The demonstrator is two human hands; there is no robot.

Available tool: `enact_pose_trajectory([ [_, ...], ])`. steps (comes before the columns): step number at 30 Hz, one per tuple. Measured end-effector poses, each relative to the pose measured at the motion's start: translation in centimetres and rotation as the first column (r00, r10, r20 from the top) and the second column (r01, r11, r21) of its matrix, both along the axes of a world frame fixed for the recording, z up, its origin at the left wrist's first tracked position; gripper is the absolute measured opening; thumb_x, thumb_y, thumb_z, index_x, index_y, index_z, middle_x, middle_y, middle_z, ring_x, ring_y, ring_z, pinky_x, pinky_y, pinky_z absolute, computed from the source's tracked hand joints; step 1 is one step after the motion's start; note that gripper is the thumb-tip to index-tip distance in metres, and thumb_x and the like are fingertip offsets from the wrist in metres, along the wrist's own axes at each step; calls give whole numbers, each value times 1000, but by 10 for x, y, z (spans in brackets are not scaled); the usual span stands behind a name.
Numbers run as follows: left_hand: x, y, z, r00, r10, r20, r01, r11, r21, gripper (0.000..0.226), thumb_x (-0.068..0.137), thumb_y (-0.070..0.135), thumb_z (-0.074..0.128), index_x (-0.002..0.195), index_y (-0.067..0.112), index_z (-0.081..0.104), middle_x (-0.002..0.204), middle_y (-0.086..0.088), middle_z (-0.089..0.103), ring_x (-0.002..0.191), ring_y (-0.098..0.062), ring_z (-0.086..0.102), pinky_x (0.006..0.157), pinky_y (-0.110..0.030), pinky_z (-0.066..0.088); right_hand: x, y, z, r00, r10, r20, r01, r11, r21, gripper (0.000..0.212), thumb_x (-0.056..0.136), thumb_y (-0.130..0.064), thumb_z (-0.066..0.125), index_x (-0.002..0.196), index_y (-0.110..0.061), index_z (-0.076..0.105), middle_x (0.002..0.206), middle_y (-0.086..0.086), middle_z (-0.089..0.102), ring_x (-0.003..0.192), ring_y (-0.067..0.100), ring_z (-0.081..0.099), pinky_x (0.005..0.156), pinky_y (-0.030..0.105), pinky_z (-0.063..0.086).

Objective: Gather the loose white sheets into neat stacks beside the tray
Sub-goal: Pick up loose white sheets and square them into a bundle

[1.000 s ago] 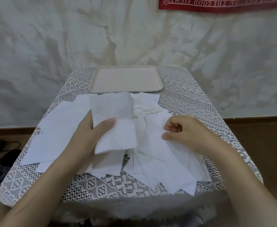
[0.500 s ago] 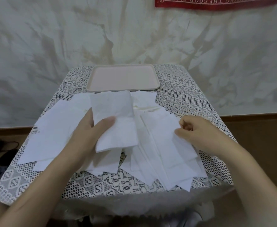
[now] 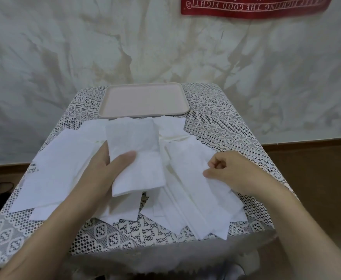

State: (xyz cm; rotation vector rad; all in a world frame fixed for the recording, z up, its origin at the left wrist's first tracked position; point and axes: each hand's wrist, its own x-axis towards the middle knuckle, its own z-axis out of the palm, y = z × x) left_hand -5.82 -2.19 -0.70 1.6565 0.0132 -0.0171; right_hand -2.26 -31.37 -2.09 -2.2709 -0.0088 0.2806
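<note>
Gripping a small stack (image 3: 137, 170), our left hand (image 3: 103, 174) is unchanged. Our right hand (image 3: 236, 172) pinches a loose sheet (image 3: 191, 168), now drawn rightward.

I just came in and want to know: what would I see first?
White paper sheets lie scattered across the lace-covered table. The left hand holds a small stack above them while the right hand pinches one sheet. Behind them sits a pale pink tray.

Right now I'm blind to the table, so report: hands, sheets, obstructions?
Left hand holds a small stack. Right hand pinches one sheet. Other sheets lie scattered before the tray. Nothing in the way.
</note>
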Motion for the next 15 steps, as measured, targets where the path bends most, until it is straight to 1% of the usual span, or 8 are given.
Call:
enact_pose_trajectory([
  [2, 1, 1, 0, 1000, 4, 1, -4, 1000, -3, 47, 85, 40, 64, 131, 33, 62, 116, 12, 78, 100, -11, 76, 73, -24, 59, 3, 7, -4, 998, -37, 42, 34, 995, 90, 25, 91, -24, 75, 75, -16, 58, 60, -8, 48, 51, 9, 42, 52, 27, 40],
  [4, 3, 3, 0, 1000, 30, 2, -30, 1000, -10, 46, 85, 39, 64, 131, 33, 63, 116, 10, 78, 102, -13, 76, 78, -31, 59, 7, 16, -5, 993, -95, 74, 78, 975, 206, 26, 92, -24, 73, 77, -12, 56, 64, -5, 48, 57, 11, 43, 57, 32, 42],
  [6, 4, 6, -1, 999, 40, 2, -40, 999, -11, 48, 85, 41, 65, 132, 33, 63, 119, 9, 77, 105, -15, 76, 85, -39, 57, 12, 25, -4, 988, -128, 91, 90, 936, 341, 25, 91, -28, 73, 80, -12, 57, 70, 1, 55, 64, 16, 46, 63, 36, 41],
  [8, 6, 8, -2, 999, 47, 1, -47, 999, -13, 48, 85, 42, 65, 132, 33, 63, 120, 9, 77, 105, -16, 76, 86, -41, 57, 17, 31, -3, 984, -133, 119, 71, 904, 422, 20, 91, -25, 74, 81, -17, 59, 67, 1, 56, 62, 17, 45, 61, 30, 37],
  [9, 6, 9, -2, 999, 51, -1, -51, 999, -17, 48, 84, 42, 66, 132, 33, 63, 119, 8, 78, 105, -16, 76, 85, -41, 57, 18, 32, -2, 983, -126, 137, 59, 910, 410, 18, 93, -22, 73, 83, -17, 59, 62, -4, 54, 56, 14, 41, 56, 26, 34],
  [11, 7, 8, -3, 998, 55, -5, -55, 998, -29, 49, 84, 41, 66, 132, 30, 63, 119, 7, 78, 105, -17, 76, 85, -40, 57, 19, 33, -3, 976, -108, 187, 44, 946, 320, 14, 94, -20, 71, 86, -19, 60, 56, -11, 52, 50, 10, 37, 53, 27, 31],
  [13, 8, 7, -4, 999, 53, -1, -53, 998, -27, 49, 85, 39, 65, 132, 28, 63, 119, 7, 78, 105, -16, 76, 82, -35, 59, 19, 33, -6, 966, -116, 231, 59, 969, 242, 15, 93, -24, 71, 83, -24, 61, 63, -10, 58, 51, 7, 40, 56, 29, 34],
  [15, 8, 6, -4, 998, 56, 5, -55, 998, -33, 46, 87, 36, 65, 131, 27, 63, 117, 8, 78, 102, -13, 76, 74, -25, 61, 18, 31, -7, 953, -147, 263, 88, 971, 224, 17, 92, -27, 73, 80, -24, 62, 70, -12, 61, 50, 4, 42, 57, 28, 34],
])
